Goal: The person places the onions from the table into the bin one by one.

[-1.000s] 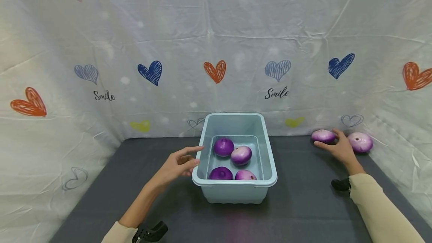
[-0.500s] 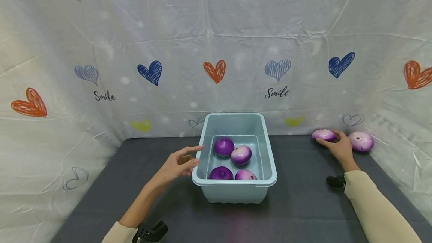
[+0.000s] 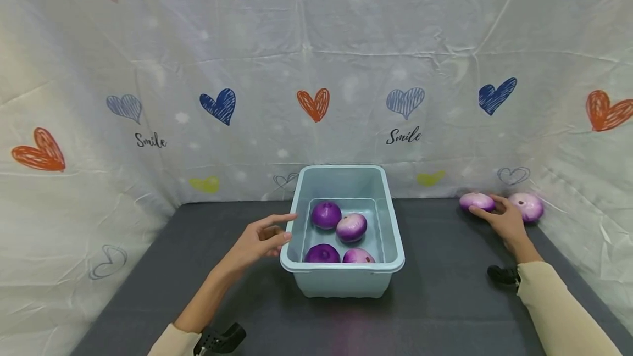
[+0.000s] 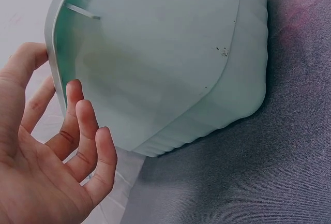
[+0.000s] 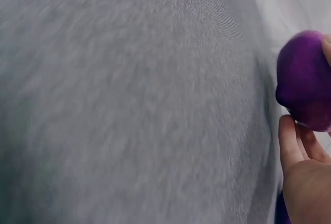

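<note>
My right hand (image 3: 507,222) holds a purple onion (image 3: 476,201) between thumb and fingers at the back right of the dark cloth. In the right wrist view this onion (image 5: 302,76) sits against the fingertips, its far side cut off by the frame. A second, paler onion (image 3: 526,206) lies just right of the hand, partly covered by it. My left hand (image 3: 259,240) touches the left rim of a pale blue plastic tub (image 3: 341,282) with thumb and index finger extended; its other fingers are loosely bent, as the left wrist view shows. Several onions (image 3: 352,227) lie inside the tub.
The dark cloth (image 3: 440,290) covers the table. A white curtain (image 3: 356,54) printed with hearts hangs behind and along both sides, close behind the tub and the onions at the right.
The right hand has closed in on the left of the two loose onions, and that onion has shifted slightly toward the front. The left hand and tub stay as they were.
</note>
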The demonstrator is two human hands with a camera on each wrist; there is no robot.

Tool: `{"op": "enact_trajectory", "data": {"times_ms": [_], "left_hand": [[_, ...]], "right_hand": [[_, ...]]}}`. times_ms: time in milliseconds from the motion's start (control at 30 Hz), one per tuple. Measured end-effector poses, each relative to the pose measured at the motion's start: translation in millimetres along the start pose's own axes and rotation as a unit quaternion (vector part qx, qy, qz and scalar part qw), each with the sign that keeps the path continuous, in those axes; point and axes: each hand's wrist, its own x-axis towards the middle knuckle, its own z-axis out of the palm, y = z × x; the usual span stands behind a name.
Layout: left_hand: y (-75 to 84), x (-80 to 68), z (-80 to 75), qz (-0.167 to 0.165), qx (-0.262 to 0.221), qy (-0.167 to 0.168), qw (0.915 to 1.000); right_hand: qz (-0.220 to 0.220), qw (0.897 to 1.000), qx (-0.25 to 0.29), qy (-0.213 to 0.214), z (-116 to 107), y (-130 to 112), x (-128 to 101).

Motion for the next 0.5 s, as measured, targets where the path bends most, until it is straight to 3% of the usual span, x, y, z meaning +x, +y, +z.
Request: {"op": "enact_trajectory", "data": {"times_ms": [233,500], "left_hand": [[-0.4,1.6,-1.4,0.006,-0.001,-0.003,1.0],[-1.6,3.3,-2.3,0.005,0.0,-0.005,1.0]], "right_hand": [[-0.018,0.999,-0.023,-0.044,-9,0,-8],[-0.017,0.998,0.006,-0.068,-12,-10,-14]]}}
